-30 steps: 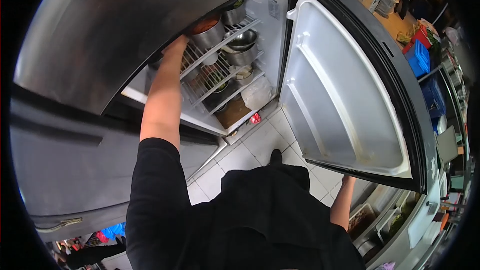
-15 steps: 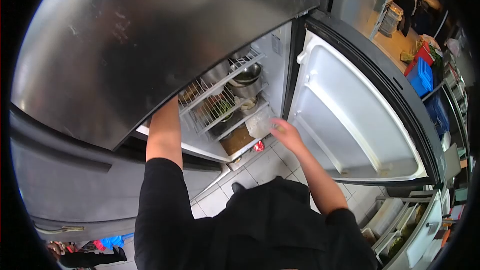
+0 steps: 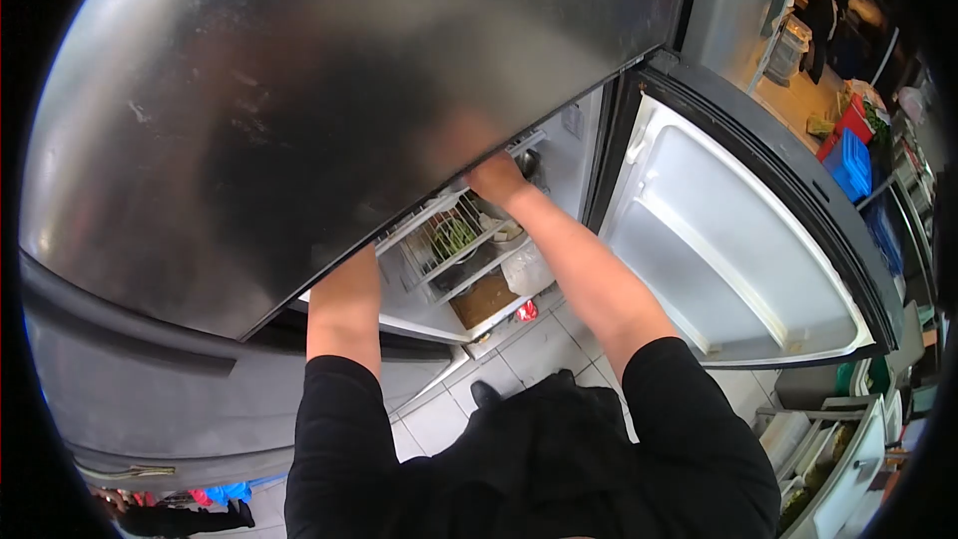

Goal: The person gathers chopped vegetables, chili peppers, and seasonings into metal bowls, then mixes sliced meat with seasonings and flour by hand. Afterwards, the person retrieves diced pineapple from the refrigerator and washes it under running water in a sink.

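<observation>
Both my arms reach into the open fridge below its dark steel upper front [image 3: 329, 120]. The left forearm [image 3: 344, 304] goes in under the lower edge of that panel, which hides my left hand completely. At the upper wire shelf [image 3: 424, 220], the back of my right hand [image 3: 496, 180] shows, but its fingers are behind the same edge. Below it, green vegetables [image 3: 454, 238] are on the wire shelf, with a bowl of pale pieces [image 3: 502, 230] to their right. A clear plastic bag [image 3: 527, 269] sits lower, by the fridge's front edge.
The white-lined fridge door [image 3: 738, 240] stands swung out to the right. A red wrapper [image 3: 527, 310] lies on the tiled floor [image 3: 519, 354]. At lower right is an open unit with food containers [image 3: 813, 449]. A blue bin [image 3: 849, 165] stands at far right.
My right hand has moved from beside the plastic bag up and left into the fridge, partly behind the steel panel. The left arm stays inside. The view has shifted slightly.
</observation>
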